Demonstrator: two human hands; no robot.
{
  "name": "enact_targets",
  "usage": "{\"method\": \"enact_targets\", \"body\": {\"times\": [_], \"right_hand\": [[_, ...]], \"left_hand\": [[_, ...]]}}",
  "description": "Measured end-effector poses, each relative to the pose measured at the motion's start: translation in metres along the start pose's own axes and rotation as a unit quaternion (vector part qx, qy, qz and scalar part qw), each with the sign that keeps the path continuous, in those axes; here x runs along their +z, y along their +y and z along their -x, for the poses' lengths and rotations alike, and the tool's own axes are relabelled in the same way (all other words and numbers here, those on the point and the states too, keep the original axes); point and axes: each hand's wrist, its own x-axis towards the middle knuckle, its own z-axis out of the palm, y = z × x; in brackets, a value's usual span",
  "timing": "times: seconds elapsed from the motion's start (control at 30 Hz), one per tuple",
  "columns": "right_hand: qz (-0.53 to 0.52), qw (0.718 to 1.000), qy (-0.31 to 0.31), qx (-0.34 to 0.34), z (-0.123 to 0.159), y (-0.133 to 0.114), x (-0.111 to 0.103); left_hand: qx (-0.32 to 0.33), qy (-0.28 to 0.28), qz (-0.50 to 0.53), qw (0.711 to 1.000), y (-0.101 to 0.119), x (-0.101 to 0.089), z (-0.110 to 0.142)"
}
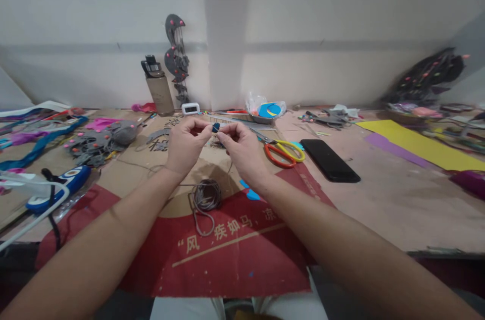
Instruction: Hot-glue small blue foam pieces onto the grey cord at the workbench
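Observation:
Both hands meet above the cardboard in a pinch. My left hand (189,143) and my right hand (242,146) hold a small dark blue piece (215,127) between their fingertips; its exact kind is too small to make out. A grey cord trails down near my right wrist. Below the hands lies a coil of grey cord (206,195) with one loose loop. Blue paper scraps (252,194) rest beside my right forearm. Just right of my right hand are scissors (284,153) with red and yellow handles. Grey cut pieces (161,144) sit left of my left hand.
The red printed cardboard (227,269) covers the table front. A black phone (329,160) lies to the right, with yellow paper (424,146) beyond. Left are grey pieces with pink dots (102,141) and a blue object (60,189). A bottle (159,89) and small clock (190,108) stand behind.

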Motion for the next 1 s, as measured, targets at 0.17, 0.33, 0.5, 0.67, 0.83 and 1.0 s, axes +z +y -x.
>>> {"method": "enact_targets", "body": {"times": [0.17,0.33,0.5,0.67,0.83,1.0], "right_hand": [[0.028,0.999,0.023,-0.005,-0.0004,-0.0036,-0.002],[0.048,0.998,0.033,-0.003,-0.0015,-0.0035,-0.0023],[0.058,0.997,0.043,0.0,-0.0034,-0.0027,-0.0034],[0.073,0.996,0.051,-0.007,-0.0044,-0.0001,-0.0038],[0.058,0.997,0.057,-0.007,-0.0056,0.0041,-0.0049],[-0.004,0.999,0.024,0.025,-0.0065,0.0038,-0.0051]], "left_hand": [[-0.057,-0.025,0.1,0.993,-0.0004,0.0049,0.0],[-0.083,-0.035,0.153,0.984,-0.0006,0.0079,0.0001],[-0.096,-0.046,0.161,0.981,-0.0012,0.0088,0.001],[-0.105,-0.052,0.169,0.979,-0.0009,0.0094,0.0016],[-0.093,-0.072,0.178,0.977,0.0017,0.008,0.0025],[-0.098,-0.1,0.188,0.972,0.0024,0.0071,0.0023]]}}
